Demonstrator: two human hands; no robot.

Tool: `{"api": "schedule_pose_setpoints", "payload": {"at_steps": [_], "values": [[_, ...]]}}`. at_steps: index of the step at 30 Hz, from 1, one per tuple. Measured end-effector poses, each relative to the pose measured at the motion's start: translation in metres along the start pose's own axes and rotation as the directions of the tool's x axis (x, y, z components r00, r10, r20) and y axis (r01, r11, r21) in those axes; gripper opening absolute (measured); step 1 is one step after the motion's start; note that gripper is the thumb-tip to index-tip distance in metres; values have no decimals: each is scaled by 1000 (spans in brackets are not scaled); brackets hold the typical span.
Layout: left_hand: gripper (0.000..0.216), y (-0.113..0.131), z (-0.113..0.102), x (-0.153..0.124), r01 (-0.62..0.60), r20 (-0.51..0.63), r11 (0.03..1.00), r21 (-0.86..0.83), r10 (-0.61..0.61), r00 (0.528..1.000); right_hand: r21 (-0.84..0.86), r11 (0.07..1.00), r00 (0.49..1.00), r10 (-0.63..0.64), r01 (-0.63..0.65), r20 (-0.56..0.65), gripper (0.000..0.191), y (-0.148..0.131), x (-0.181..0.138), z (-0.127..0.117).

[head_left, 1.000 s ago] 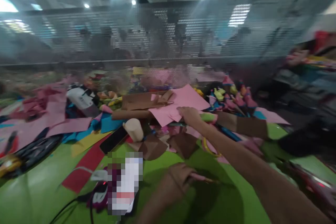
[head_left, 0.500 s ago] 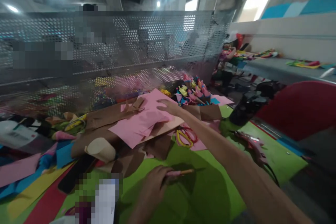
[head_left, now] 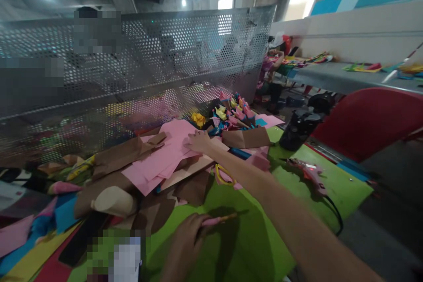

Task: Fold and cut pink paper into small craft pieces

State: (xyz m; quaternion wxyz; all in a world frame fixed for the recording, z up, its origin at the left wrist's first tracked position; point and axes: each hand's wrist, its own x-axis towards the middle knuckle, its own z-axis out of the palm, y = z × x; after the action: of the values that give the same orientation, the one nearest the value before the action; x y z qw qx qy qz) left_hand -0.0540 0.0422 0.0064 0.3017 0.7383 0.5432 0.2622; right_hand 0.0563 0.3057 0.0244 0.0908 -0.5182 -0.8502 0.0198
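My left hand (head_left: 187,240) is closed round a thin stick (head_left: 214,220) wrapped partly in pink paper, held just above the green tabletop (head_left: 251,238). The stick points to the right; its tip is blurred. Farther forward, my right hand (head_left: 199,142) lies with fingers stretched over a pile of pink paper sheets (head_left: 175,136), touching their right side. Brown paper (head_left: 115,156) lies under and beside the pink sheets. Below my right forearm is a yellow loop handle (head_left: 226,182), partly hidden, apparently of scissors.
A pink glue gun (head_left: 312,172) with a cord lies at the right, near a black container (head_left: 294,132). Small paper flowers (head_left: 236,112) are heaped at the back. A cream cylinder (head_left: 115,201) lies left. Behind stands a perforated metal panel (head_left: 148,70); a red chair (head_left: 370,123) is right.
My right hand stays on the pink sheets, its fingers now closer together and pressed onto the paper. My left hand still holds the stick. The whole view has shifted as my head turned right.
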Motion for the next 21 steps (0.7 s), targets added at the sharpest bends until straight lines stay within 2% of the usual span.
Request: {"api": "schedule_pose_setpoints", "payload": {"at_steps": [2, 3, 4, 6, 8, 12, 15, 18, 21], "values": [[27, -1, 0, 0, -6, -2, 1000, 2, 6, 1000, 21, 997, 997, -78, 78, -2, 72, -1, -10, -5], [27, 0, -1, 0, -6, 4, 1000, 7, 6, 1000, 42, 985, 986, -166, 165, 17, 76, 0, -17, -6], [28, 1, -2, 0, -4, 14, 1000, 11, 4, 1000, 69, 959, 959, -278, 274, 48, 78, 1, -25, -6], [27, 3, -3, 0, -1, 39, 1000, 17, 1, 999, 124, 868, 862, -494, 481, 114, 76, 3, -40, -5], [28, 4, -3, 0, -12, 37, 1000, 19, 11, 999, 115, 803, 792, -596, 585, 132, 72, 4, -52, -1], [28, -5, 2, 1, -94, -2, 995, 25, 94, 996, -43, 786, 787, -616, 617, 33, 60, 1, -60, 10], [27, -15, 3, 5, -146, -13, 989, 33, 146, 989, -92, 818, 821, -571, 567, -11, 51, -5, -55, 19], [29, -19, 0, 8, -107, -47, 993, 41, 108, 993, -73, 863, 865, -502, 501, 6, 48, -11, -49, 21], [31, -18, -8, 8, -33, -113, 999, 29, 36, 993, 0, 878, 876, -478, 479, 54, 52, -10, -53, 8]]}}
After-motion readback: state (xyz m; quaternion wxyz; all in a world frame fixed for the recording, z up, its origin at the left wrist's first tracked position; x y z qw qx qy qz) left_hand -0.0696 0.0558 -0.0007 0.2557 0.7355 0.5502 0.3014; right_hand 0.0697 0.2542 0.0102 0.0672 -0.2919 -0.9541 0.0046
